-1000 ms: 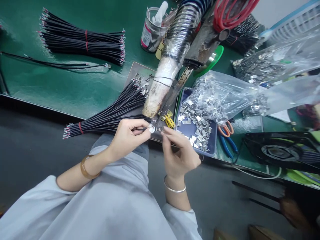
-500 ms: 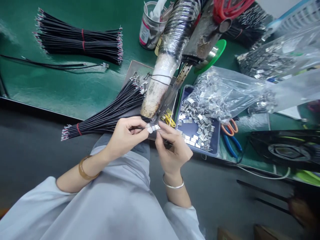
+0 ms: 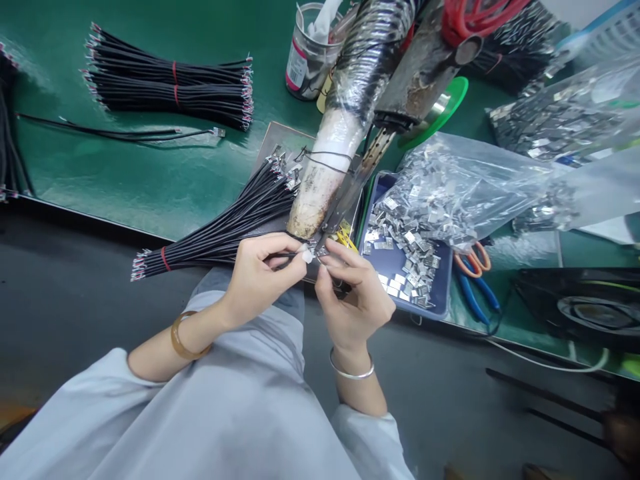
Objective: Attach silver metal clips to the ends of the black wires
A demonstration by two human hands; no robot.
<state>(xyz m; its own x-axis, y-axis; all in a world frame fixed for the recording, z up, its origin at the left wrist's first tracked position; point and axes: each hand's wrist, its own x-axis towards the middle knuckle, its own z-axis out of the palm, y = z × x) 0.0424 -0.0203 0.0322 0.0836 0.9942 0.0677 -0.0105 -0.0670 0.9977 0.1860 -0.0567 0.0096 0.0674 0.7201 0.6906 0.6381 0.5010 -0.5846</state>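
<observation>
My left hand (image 3: 267,272) is closed in a pinch on a black cable (image 3: 284,254), at the front end of a fanned cable bundle (image 3: 225,217). Its thumb tip has a white cover. Facing it, my right hand (image 3: 353,287) pinches a small silver metal connector (image 3: 321,253) between thumb and forefinger; the fingertips partly hide it. Both sets of fingertips nearly meet just below a soldering iron (image 3: 375,150) and the stained white mouth of a duct (image 3: 320,177). A blue tray (image 3: 442,283) of loose metal connectors lies right of my right hand.
A plastic bag of connectors (image 3: 450,193) lies over the tray's back. Pliers (image 3: 475,290) and a black fan-like unit (image 3: 580,307) are farther right. Banded black cables (image 3: 170,83) lie at the back left, near a jar (image 3: 305,63). A green spool (image 3: 453,110) stands behind the iron.
The view has swung a little left, so everything sits farther right. The silver connector between my fingertips shows less plainly now. Both hands keep their pinch.
</observation>
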